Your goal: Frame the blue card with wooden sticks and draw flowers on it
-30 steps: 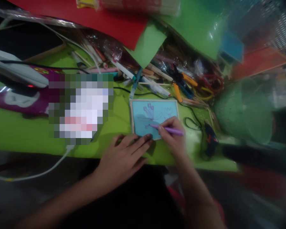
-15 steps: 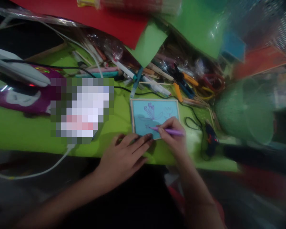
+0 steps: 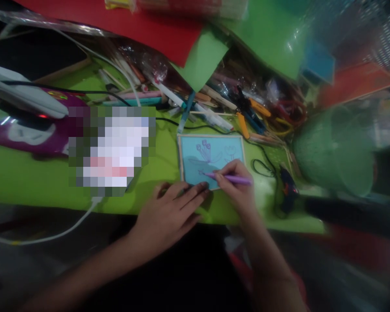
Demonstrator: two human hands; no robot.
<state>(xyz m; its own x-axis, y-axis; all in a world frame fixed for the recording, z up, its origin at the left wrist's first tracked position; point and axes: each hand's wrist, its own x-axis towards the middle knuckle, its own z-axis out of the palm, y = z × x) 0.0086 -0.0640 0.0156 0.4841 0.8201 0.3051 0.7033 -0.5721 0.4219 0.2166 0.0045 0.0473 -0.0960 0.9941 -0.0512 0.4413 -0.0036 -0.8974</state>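
A small light-blue card (image 3: pixel 211 158) with a pale wooden border lies on the lime-green table (image 3: pixel 26 177); purple flower outlines are drawn on it. My right hand (image 3: pixel 235 188) is closed on a purple pen (image 3: pixel 229 177), whose tip touches the card's lower left part. My left hand (image 3: pixel 169 216) lies flat with fingers stretched out, its fingertips pressing the card's bottom left corner.
Behind the card lies a heap of pens, pencils, pliers and scissors (image 3: pixel 247 112). Red paper (image 3: pixel 143 28) and green paper (image 3: pixel 204 58) sheets overhang the back. A green plastic basket (image 3: pixel 336 149) stands right, a black glue gun (image 3: pixel 287 190) beside it. A white cable (image 3: pixel 52 236) hangs off the table's near edge.
The pen tip has shifted slightly left on the card. My left hand has stayed in place on the card's corner.
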